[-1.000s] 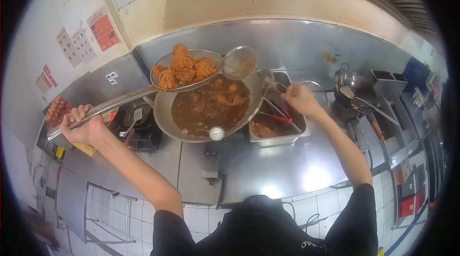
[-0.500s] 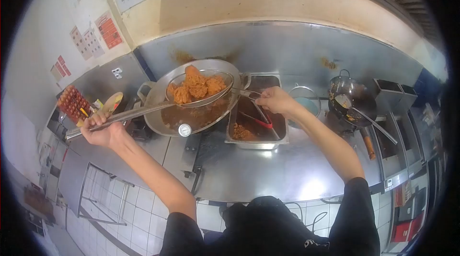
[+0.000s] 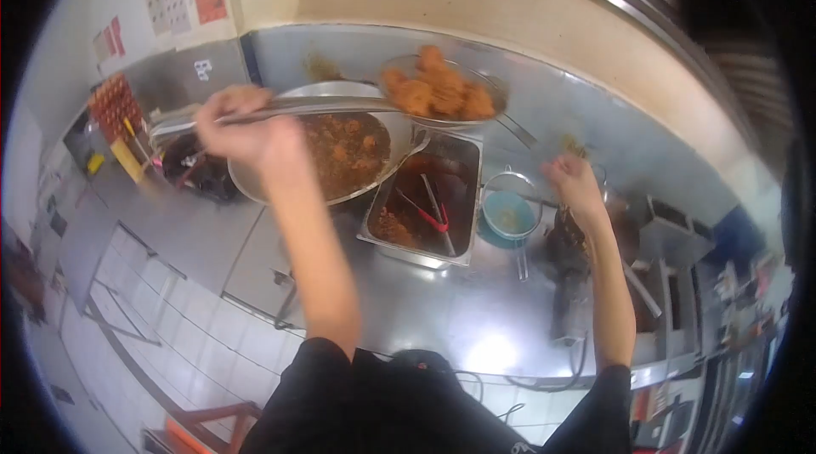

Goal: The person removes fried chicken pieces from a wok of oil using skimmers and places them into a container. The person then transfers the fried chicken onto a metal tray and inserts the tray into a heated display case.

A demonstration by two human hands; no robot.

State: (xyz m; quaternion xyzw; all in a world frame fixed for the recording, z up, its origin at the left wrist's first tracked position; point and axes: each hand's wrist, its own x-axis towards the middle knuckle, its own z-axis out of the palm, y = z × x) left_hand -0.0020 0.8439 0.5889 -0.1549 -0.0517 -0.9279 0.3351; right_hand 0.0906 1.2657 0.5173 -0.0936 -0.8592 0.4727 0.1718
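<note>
My left hand (image 3: 242,124), blurred by motion, is closed around the long metal handle (image 3: 336,104) of a large round strainer. Orange-brown fried chicken pieces (image 3: 438,93) are heaped in the strainer's mesh bowl (image 3: 459,121), which hangs above the back of a metal pan. The strainer's front hook (image 3: 517,131) sticks out towards my right hand (image 3: 574,182), which is apart from it. That hand's fingers look curled but are smeared. Left of the pan, a big wok (image 3: 246,178) holds dark oil (image 3: 344,152) with browned bits floating in it.
Red-handled tongs (image 3: 438,214) rest in the rectangular metal pan (image 3: 412,257) with dark liquid and crumbs. Beside it, a round sieve (image 3: 508,175) sits over a turquoise bowl (image 3: 510,218). A dark wok (image 3: 625,237) stands further right. Egg trays (image 3: 117,105) are stacked at left.
The strainer with the chicken has moved right and up, from above the oil to above the metal pan's back. My right hand has let go of its front hook and moved right.
</note>
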